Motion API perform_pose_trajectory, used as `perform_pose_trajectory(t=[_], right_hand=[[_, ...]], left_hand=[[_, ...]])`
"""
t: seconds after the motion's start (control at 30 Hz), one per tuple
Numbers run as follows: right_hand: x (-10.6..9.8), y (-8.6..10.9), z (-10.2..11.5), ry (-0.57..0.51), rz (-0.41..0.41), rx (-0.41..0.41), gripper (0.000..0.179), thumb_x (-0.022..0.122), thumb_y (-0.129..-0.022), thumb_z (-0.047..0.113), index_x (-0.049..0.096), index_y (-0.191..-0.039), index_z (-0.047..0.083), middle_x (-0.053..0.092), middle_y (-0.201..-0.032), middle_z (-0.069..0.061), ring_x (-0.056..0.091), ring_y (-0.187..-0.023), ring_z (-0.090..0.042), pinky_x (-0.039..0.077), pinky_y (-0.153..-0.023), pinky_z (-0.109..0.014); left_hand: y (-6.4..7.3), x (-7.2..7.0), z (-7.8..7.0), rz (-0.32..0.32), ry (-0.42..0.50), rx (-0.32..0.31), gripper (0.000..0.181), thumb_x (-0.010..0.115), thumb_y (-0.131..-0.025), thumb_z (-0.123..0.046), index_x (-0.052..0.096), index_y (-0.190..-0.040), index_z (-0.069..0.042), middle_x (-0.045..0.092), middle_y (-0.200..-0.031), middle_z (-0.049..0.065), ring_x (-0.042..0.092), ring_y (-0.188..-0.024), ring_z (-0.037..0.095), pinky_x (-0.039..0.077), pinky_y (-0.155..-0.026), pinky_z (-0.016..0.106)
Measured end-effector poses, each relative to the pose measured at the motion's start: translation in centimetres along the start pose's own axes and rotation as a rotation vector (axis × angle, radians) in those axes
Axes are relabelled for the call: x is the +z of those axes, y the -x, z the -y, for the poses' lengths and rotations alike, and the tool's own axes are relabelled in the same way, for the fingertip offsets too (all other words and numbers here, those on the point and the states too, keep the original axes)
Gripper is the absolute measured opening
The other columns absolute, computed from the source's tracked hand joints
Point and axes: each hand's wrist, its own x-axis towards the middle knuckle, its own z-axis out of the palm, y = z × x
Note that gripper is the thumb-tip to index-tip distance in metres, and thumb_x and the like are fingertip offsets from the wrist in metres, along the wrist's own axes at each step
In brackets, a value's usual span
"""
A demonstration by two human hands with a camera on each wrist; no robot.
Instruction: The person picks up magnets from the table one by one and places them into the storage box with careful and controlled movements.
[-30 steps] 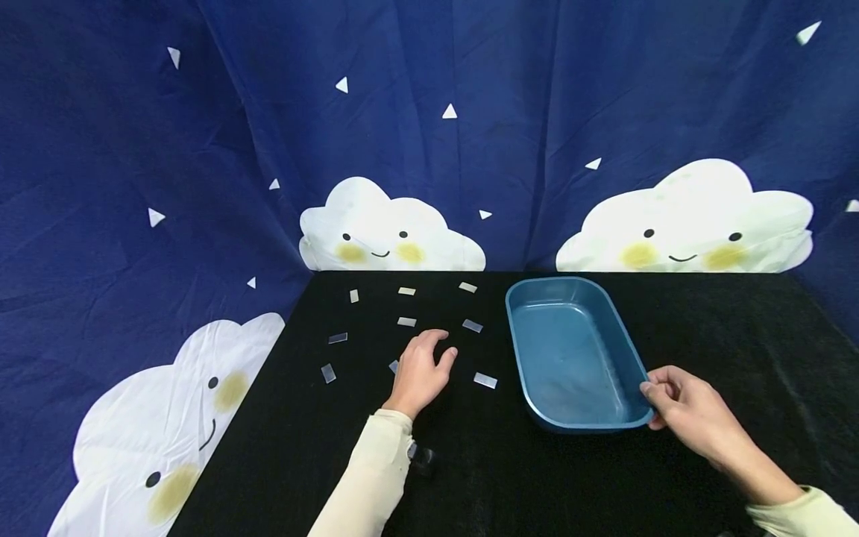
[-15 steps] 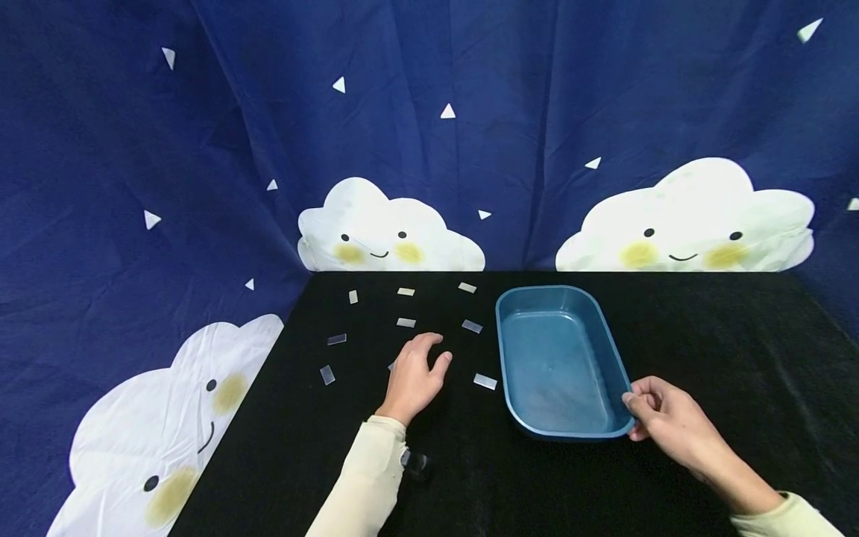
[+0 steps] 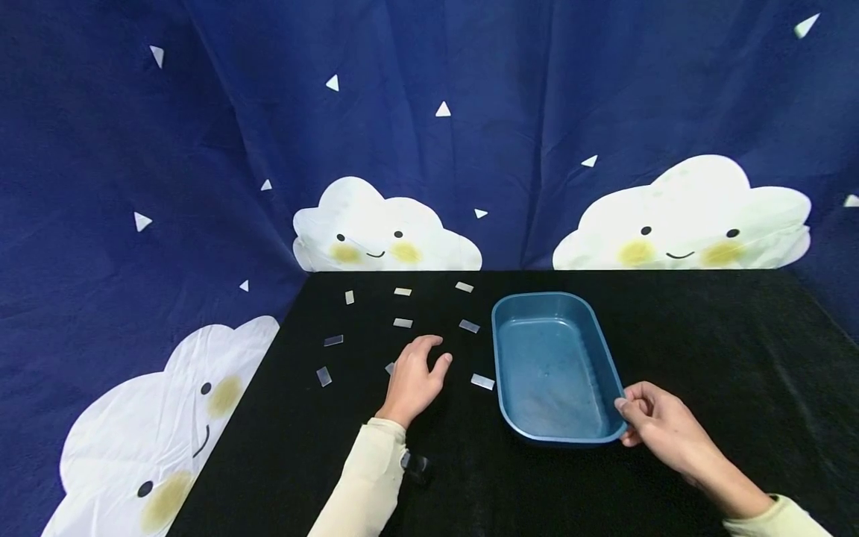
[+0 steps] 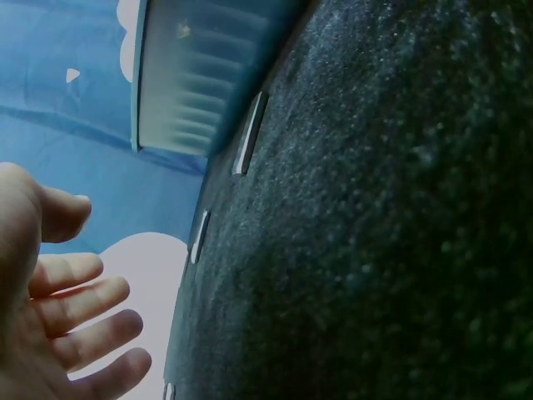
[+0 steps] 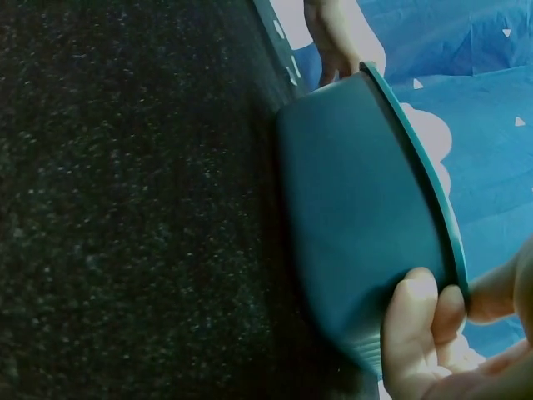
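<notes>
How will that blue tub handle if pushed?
The blue tub is likely stiff, its walls undistorted where the right fingers pinch it. Thin walls suggest it's fairly light. Being wide and low, it should slide, not tip.

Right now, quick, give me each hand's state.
Left hand: open, holding nothing.
Right hand: closed, holding the blue tub at its near right corner.

No text, label, brand, number or sign can be read in any view.
</notes>
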Motion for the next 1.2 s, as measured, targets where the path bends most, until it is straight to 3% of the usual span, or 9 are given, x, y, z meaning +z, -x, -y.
perform_pose_trajectory(t=[0.4,0.6,0.97,1.2], right_hand=[[-0.1,-0.3,-0.3,-0.079,0.071,0.013,0.033,0.044,-0.104,0.029,0.047,-0.118,-0.001,0.063,-0.089,-0.009,0.067,-0.077,-0.019,0.058,-0.068,-0.031],[-0.8,-0.4,-0.4,-0.05,0.086,-0.004,0.038,0.04,-0.105,0.035,0.051,-0.117,0.0,0.06,-0.089,-0.009,0.065,-0.079,-0.02,0.057,-0.068,-0.033],[-3.1,-1.9,-0.1,-0.021,0.103,-0.036,0.053,0.024,-0.108,0.04,0.045,-0.127,-0.006,0.06,-0.091,-0.009,0.063,-0.078,-0.02,0.055,-0.068,-0.037],[-5.2,-3.5,0.5,-0.003,0.123,-0.044,0.052,0.03,-0.108,0.038,0.045,-0.127,-0.008,0.06,-0.096,-0.009,0.065,-0.082,-0.017,0.057,-0.073,-0.036]], left_hand=[[0.3,0.2,-0.2,-0.003,-0.008,0.001,0.041,0.059,-0.097,-0.031,0.061,-0.131,-0.008,0.061,-0.138,0.01,0.056,-0.13,0.031,0.044,-0.109,0.05],[0.3,0.2,0.0,-0.002,-0.023,-0.004,0.04,0.059,-0.097,-0.03,0.061,-0.131,-0.008,0.061,-0.138,0.009,0.055,-0.13,0.03,0.044,-0.11,0.05],[0.3,-0.1,-0.2,-0.001,-0.011,0.011,0.04,0.058,-0.098,-0.03,0.061,-0.131,-0.008,0.061,-0.137,0.01,0.056,-0.13,0.03,0.045,-0.109,0.05],[0.3,0.2,-0.4,-0.031,-0.011,0.033,0.036,0.059,-0.097,-0.027,0.063,-0.128,-0.009,0.063,-0.135,0.01,0.058,-0.128,0.03,0.046,-0.107,0.048]])
